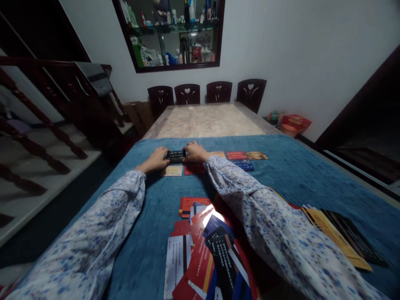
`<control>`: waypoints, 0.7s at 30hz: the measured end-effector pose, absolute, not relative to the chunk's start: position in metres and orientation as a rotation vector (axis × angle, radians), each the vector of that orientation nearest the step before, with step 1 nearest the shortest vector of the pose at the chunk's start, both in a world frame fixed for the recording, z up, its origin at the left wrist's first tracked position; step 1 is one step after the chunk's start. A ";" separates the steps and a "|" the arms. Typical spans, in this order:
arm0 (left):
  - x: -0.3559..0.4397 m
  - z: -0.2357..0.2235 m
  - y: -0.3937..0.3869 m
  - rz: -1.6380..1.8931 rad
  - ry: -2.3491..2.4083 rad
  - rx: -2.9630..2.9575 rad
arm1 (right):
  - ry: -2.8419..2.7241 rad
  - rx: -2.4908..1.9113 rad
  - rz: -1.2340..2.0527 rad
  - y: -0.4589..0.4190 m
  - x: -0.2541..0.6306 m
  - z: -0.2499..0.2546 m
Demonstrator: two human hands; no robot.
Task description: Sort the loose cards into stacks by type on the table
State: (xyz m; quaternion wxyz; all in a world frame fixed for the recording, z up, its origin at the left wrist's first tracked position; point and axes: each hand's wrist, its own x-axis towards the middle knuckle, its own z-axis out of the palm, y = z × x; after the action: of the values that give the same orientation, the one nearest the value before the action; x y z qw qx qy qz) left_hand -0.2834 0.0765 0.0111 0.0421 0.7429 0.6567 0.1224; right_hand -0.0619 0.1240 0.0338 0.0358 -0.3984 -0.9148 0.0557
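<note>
Out on the blue cloth, my left hand point(157, 159) grips the left end of a black card point(176, 156) with light print. The fingers of my right hand point(195, 152) are closed on its right end. Just below it lie a cream card point(173, 171) and a red card point(194, 168), the red one partly under my right wrist. Beyond my right forearm are another red card point(236, 155), a blue card point(244, 165) and a gold-brown card point(257, 155). Nearer to me, a loose heap of cards point(200, 258) overlaps in red, white, black and blue, some with magnetic stripes.
The blue cloth point(150, 233) covers the near part of a long table point(206, 121). At right lie a yellow envelope-like piece point(336, 237) and black pieces point(353, 235). Dark chairs point(187, 93) stand at the far end; a wooden railing point(40, 112) runs along the left.
</note>
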 end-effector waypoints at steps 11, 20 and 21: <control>-0.286 0.013 0.087 0.307 2.009 2.247 | -2.824 -1.210 0.218 0.134 -0.067 0.029; -0.289 0.014 0.090 0.289 1.955 2.280 | -2.863 -1.223 0.207 0.133 -0.068 0.031; -0.289 0.014 0.091 0.293 1.951 2.280 | -2.865 -1.218 0.197 0.133 -0.068 0.030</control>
State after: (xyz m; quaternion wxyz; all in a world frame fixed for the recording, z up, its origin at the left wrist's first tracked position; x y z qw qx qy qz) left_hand -0.2894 0.0912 0.0136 0.0633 0.7547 0.6458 0.0970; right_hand -0.0682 0.1334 0.0302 0.0110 -0.3904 -0.9184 0.0631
